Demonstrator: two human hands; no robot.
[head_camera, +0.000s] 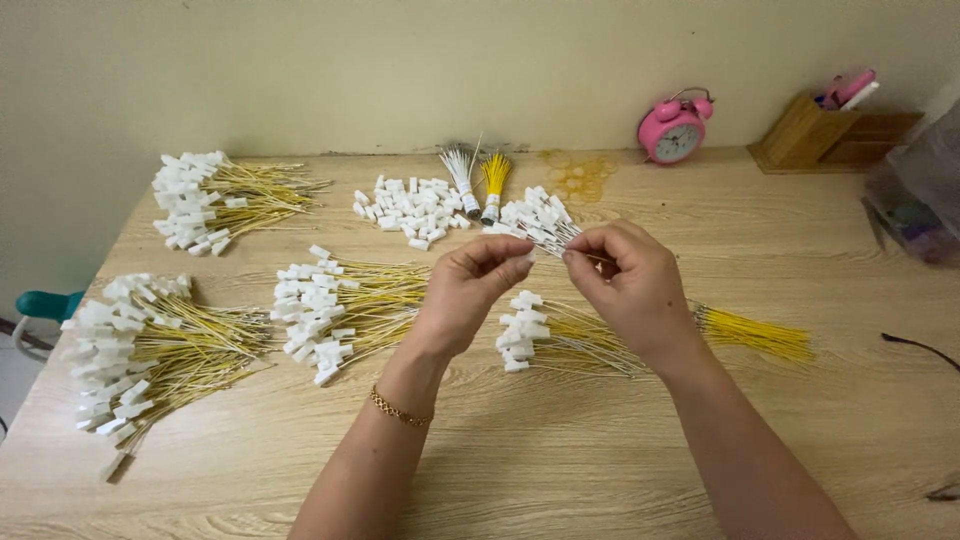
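Two hands meet above a wooden counter (600, 440). Left hand (470, 290) fingers pinch a small white connector (527, 258); right hand (630, 280) fingers grip a bundle of wires (545, 222) tipped with white connectors. Finished yellow-wired bundles (340, 310) lie left of the fingers.

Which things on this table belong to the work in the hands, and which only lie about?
In the work:
left hand and right hand, pinching a bundle of wires with white connectors
loose white connectors
finished yellow wire bundles
bare wire bunches

Lying about:
pink alarm clock
wooden holder
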